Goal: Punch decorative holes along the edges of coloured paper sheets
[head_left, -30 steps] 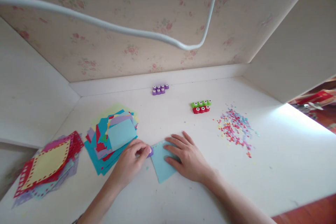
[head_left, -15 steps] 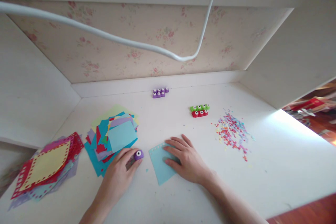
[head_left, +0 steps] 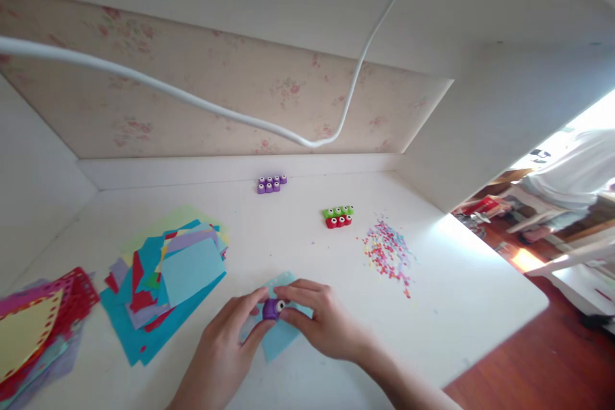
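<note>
A small purple craft punch [head_left: 271,310] with a white button on top is pinched between the thumb and fingers of my left hand [head_left: 223,339]. From the other side, the thumb and fingers of my right hand [head_left: 329,320] close on the same punch near its button. Beneath both hands lies a light blue sheet of paper [head_left: 278,341], partly covered by them. A row of small punched holes runs near its far edge. Whether the paper is inside the punch's slot is hidden.
Stacked coloured paper [head_left: 192,269] lies left, with hole-bordered sheets [head_left: 29,327] farther left. Purple punches [head_left: 269,186] stand by the back wall; green and red punches [head_left: 339,216] stand right of centre, near scattered confetti [head_left: 387,250]. A white cable [head_left: 216,109] hangs across. A person [head_left: 571,173] sits beyond the desk.
My left hand has brought the purple punch right, over the light blue paper. My right hand has come off lying flat on the paper and now grips the punch. The view has turned right.
</note>
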`<control>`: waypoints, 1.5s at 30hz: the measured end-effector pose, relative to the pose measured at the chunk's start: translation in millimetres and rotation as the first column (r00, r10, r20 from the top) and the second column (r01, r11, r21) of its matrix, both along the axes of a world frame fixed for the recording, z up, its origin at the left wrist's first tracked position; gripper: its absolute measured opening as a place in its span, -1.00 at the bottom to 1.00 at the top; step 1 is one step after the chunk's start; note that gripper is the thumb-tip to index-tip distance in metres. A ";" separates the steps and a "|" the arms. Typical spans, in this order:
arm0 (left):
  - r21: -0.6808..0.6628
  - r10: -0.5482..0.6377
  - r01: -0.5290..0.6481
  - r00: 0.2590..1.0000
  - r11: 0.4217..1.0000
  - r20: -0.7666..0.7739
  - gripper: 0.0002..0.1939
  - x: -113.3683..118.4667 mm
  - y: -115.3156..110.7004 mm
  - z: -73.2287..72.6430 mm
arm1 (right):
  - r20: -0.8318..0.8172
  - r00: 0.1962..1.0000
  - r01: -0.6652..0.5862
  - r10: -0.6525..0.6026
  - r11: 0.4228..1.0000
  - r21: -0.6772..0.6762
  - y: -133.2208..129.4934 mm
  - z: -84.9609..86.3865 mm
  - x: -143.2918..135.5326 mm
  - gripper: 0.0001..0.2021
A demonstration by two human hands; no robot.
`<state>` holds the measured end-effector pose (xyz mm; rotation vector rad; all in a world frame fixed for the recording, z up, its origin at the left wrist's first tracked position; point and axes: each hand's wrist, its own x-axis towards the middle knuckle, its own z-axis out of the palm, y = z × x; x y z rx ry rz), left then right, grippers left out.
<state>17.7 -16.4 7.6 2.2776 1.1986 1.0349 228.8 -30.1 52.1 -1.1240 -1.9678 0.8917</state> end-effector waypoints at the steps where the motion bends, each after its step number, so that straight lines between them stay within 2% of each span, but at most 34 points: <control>1: 0.003 -0.006 0.006 1.000 1.000 0.006 -0.64 1.2 0.4 -1.5 | -0.001 1.000 -0.010 0.010 1.000 -0.029 1.3 1.4 1.6 -0.76; 5: 0.040 -0.003 0.002 1.000 0.999 0.009 -0.67 1.1 -0.2 -3.9 | -0.087 0.996 -0.030 0.013 0.981 -0.193 12.7 3.9 14.8 -0.81; 7: 0.059 0.019 -0.019 1.000 0.998 0.000 -0.67 -3.0 -0.9 -4.7 | -0.157 0.984 0.037 -0.081 0.963 -0.266 27.5 4.9 32.3 -0.77; 9: 0.089 0.034 -0.032 0.999 0.996 -0.023 -0.67 -8.4 -1.2 -6.6 | -0.148 0.955 0.207 -0.256 0.936 -0.286 50.9 7.3 60.0 -0.72; 10: 0.109 0.036 -0.031 0.999 0.994 -0.041 -0.68 -10.9 -1.1 -7.9 | -0.087 0.920 0.348 -0.381 0.900 -0.261 65.5 8.8 77.0 -0.69; 11: 0.134 0.033 -0.024 0.997 0.991 -0.063 -0.70 -12.9 -0.8 -9.2 | -0.007 0.850 0.512 -0.526 0.830 -0.222 81.2 10.3 95.2 -0.65; 12: 0.157 0.030 -0.016 0.996 0.988 -0.086 -0.72 -14.5 -0.3 -10.5 | 0.080 0.742 0.668 -0.666 0.725 -0.167 97.3 11.4 113.8 -0.60; 13: 0.176 0.024 -0.004 0.994 0.984 -0.108 -0.74 -15.5 0.2 -11.7 | 0.124 0.677 0.736 -0.726 0.663 -0.134 113.0 11.8 131.8 -0.55; 16: 0.194 -0.018 0.049 0.987 0.980 -0.158 -0.81 -16.2 1.9 -14.1 | 0.240 0.541 0.836 -0.806 0.547 -0.049 151.4 6.9 175.4 -0.56; 19: 0.186 -0.057 0.092 0.982 0.978 -0.183 -0.81 -16.3 2.2 -14.8 | 0.369 0.453 0.868 -0.812 0.496 0.024 173.3 -6.2 197.3 -0.68; 23: 0.197 -0.043 0.079 0.982 0.977 -0.181 -0.80 -17.4 1.5 -13.2 | 0.491 0.420 0.858 -0.763 0.511 0.059 186.5 -23.6 204.2 -0.76; 27: 0.203 -0.032 0.069 0.983 0.977 -0.182 -0.78 -17.1 2.1 -9.2 | 0.571 0.403 0.850 -0.715 0.524 0.056 192.5 -28.6 204.7 -0.74; 32: 0.205 -0.055 0.096 0.979 0.974 -0.195 -0.76 -15.8 3.5 -5.3 | 0.609 0.369 0.847 -0.702 0.523 0.091 194.1 -15.2 203.3 -0.65; 35: 0.208 -0.050 0.091 0.980 0.974 -0.193 -0.74 -15.3 3.1 -4.0 | 0.594 0.364 0.820 -0.717 0.550 0.161 197.7 -1.8 191.2 -0.61; 37: 0.203 -0.044 0.084 0.980 0.975 -0.193 -0.74 -15.2 2.1 -2.2 | 0.588 0.404 0.769 -0.701 0.608 0.196 203.4 4.2 172.1 -0.62; 39: 0.204 -0.066 0.109 0.976 0.973 -0.207 -0.75 -15.1 0.6 1.2 | 0.590 0.486 0.681 -0.645 0.702 0.207 211.7 5.0 143.1 -0.65; 42: 0.186 -0.144 0.191 0.960 0.964 -0.240 -0.79 -15.0 -2.2 8.1 | 0.594 0.625 0.500 -0.507 0.844 0.195 228.1 -3.1 88.6 -0.68; 45: 0.173 -0.194 0.240 0.950 0.955 -0.246 -0.85 -14.7 -4.7 12.2 | 0.582 0.708 0.362 -0.400 0.913 0.187 247.6 -14.4 39.3 -0.62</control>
